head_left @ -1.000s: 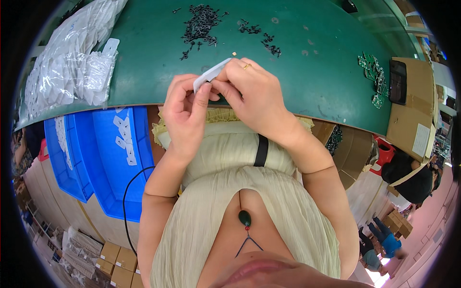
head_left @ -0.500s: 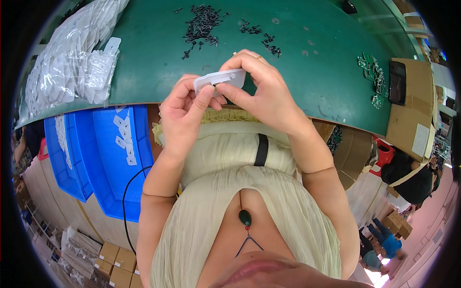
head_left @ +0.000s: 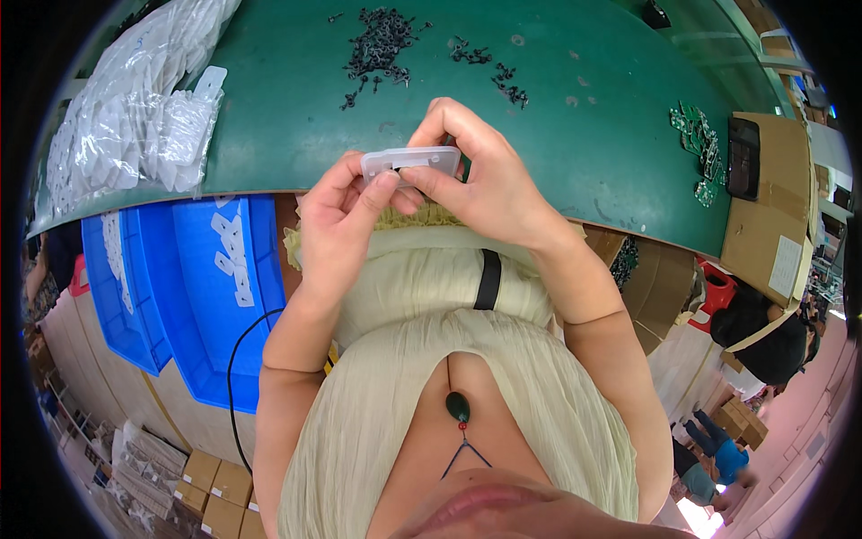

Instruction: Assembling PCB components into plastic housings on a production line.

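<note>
A small translucent white plastic housing (head_left: 409, 160), flat with rounded ends, is held over the table's near edge. My left hand (head_left: 346, 211) grips its left end, thumb pressed on the near side. My right hand (head_left: 476, 166) pinches its right part, fingers curled behind and thumb against the middle. A small dark bit shows between the two thumbs, too small to name. Farther off on the green table (head_left: 296, 117) lies a heap of small black parts (head_left: 377, 45), with several more scattered groups (head_left: 507, 85) to its right.
Clear plastic bags of white flat pieces (head_left: 135, 108) cover the table's left end. Two blue bins (head_left: 206, 296) with white pieces stand below the left edge, beside a black cable (head_left: 235, 377). Small green circuit boards (head_left: 700, 148) and a cardboard box (head_left: 772, 207) are at the right.
The housing has tipped and levelled, its right end now a little lower. My right hand has shifted slightly with it; both hands keep their grip.
</note>
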`<act>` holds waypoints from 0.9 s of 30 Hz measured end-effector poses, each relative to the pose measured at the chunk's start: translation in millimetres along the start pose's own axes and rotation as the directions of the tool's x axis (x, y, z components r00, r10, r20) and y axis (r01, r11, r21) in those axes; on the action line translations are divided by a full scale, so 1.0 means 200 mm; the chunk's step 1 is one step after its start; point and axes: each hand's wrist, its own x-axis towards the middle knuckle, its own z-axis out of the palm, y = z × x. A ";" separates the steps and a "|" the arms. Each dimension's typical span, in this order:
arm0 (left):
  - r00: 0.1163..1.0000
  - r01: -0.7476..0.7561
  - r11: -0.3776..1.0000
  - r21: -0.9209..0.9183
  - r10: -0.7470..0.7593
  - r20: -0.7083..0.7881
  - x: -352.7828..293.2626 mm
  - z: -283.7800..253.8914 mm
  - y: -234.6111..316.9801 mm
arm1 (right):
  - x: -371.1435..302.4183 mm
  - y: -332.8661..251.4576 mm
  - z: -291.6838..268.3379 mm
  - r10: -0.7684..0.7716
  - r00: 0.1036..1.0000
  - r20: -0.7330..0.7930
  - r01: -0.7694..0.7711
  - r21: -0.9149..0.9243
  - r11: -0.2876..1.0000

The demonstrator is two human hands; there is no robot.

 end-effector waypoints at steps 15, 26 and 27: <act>0.993 -0.024 0.989 -0.143 0.007 -0.117 0.04 0.00 -0.02 | -0.04 0.14 0.07 -0.352 0.879 -0.323 0.324 -0.139 0.936; 0.986 -0.077 0.988 -0.133 0.056 -0.155 0.03 0.04 -0.02 | -0.03 0.16 0.13 -0.420 0.827 -0.373 0.392 -0.151 0.907; 0.985 -0.083 0.988 -0.132 0.062 -0.160 0.03 0.04 -0.02 | -0.03 0.17 0.13 -0.447 0.818 -0.362 0.408 -0.182 0.894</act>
